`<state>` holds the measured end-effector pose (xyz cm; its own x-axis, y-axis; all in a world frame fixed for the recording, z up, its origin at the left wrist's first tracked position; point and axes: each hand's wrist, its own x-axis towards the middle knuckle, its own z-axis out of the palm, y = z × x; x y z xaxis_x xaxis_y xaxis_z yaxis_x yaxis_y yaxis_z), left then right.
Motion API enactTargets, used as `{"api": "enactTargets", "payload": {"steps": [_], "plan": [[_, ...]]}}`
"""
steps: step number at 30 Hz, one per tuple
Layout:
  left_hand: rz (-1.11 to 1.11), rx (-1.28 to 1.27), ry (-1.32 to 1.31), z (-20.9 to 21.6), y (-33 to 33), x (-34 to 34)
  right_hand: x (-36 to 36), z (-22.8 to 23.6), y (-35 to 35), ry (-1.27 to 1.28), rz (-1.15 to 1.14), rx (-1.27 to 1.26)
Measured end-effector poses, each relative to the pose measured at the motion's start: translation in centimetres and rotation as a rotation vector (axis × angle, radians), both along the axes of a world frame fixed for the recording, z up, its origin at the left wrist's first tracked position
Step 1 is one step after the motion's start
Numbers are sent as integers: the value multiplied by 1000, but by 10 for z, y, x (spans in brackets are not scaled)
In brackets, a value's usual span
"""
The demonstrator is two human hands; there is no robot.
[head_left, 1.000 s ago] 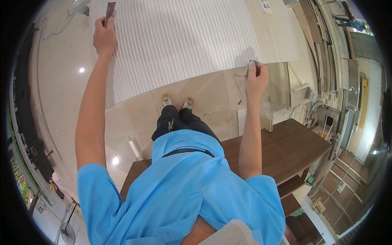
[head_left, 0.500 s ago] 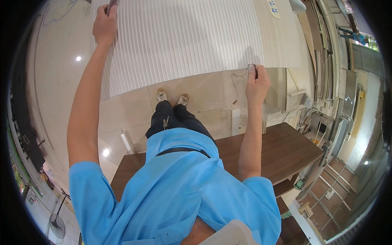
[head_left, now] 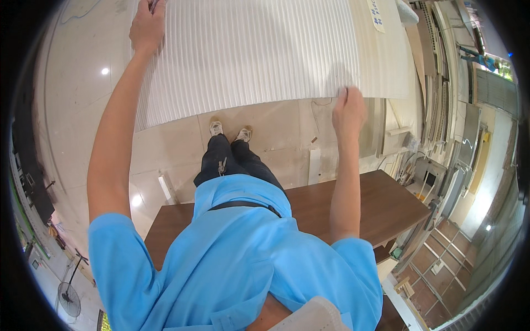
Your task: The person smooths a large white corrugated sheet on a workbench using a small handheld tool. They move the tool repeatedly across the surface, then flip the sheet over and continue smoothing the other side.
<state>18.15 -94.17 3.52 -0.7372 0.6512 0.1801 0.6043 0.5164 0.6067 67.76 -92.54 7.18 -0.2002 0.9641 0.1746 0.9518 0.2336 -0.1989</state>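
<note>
A large white ribbed sheet (head_left: 243, 52) lies over a pale flat board (head_left: 386, 66) in front of me. Beside the sheet's left edge is my left hand (head_left: 148, 28), its fingers closed around a dark narrow object (head_left: 153, 5) whose kind I cannot make out. My right hand (head_left: 349, 113) is at the near edge of the sheet, close to its right corner. Its thumb and fingers are pressed together, slightly blurred, and whatever is between them is hidden.
Behind me stands a dark brown wooden tabletop (head_left: 353, 207). Stacked panels and strips (head_left: 436, 83) line the right side. A pale strip with blue marks (head_left: 376, 15) lies on the board. A standing fan (head_left: 69, 298) is at the lower left, and a metal frame (head_left: 441, 259) lies at lower right.
The whole view has shifted slightly. My right hand has blurred and turned a little at the sheet's near edge. My left hand keeps its closed grip beside the left edge.
</note>
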Motion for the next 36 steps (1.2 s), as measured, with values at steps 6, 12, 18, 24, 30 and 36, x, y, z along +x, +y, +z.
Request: {"api": "enactTargets", "payload": {"steps": [6,12,18,24,30,36], "plan": [[10,-39,6,1,0,1,3,-4,1,57,102,78],[34,-27,13,1,2,1,0,-2,4,34,-32,-84],[-25,-21,-16,4,2,5,1,-6,-1,22,96,103],[-32,-51,21,9,0,9,0,-9,5,-57,37,82],[-8,-19,-16,7,1,6,12,-6,-21,-33,19,10],[-37,34,60,3,-1,6,37,-3,-48,672,-109,-115]]}}
